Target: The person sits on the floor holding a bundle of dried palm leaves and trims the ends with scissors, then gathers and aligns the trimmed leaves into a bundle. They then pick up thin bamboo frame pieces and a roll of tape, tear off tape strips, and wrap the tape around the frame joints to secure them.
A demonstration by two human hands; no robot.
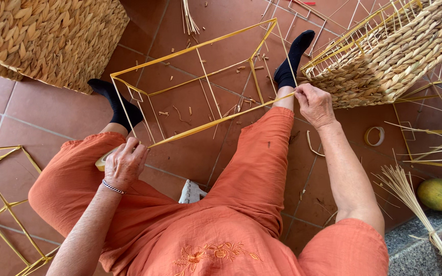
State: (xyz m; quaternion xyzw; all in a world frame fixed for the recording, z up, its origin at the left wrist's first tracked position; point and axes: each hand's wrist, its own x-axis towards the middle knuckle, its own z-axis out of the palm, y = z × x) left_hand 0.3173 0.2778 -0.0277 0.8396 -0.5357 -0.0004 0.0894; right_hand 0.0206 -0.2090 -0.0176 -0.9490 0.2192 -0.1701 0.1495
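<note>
A box-shaped frame of thin yellow-wrapped rods (200, 82) rests tilted across orange-clad knees above the tiled floor. Its near bar runs between both hands.

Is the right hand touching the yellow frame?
Touching. The head view shows the right hand pinching the near bar of the yellow frame at its corner.

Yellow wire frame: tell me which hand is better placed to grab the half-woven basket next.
Probably the right hand. It grips the yellow wire frame at its far corner, right beside the half-woven basket. The left hand holds the near end at the knee, far from it.
</note>
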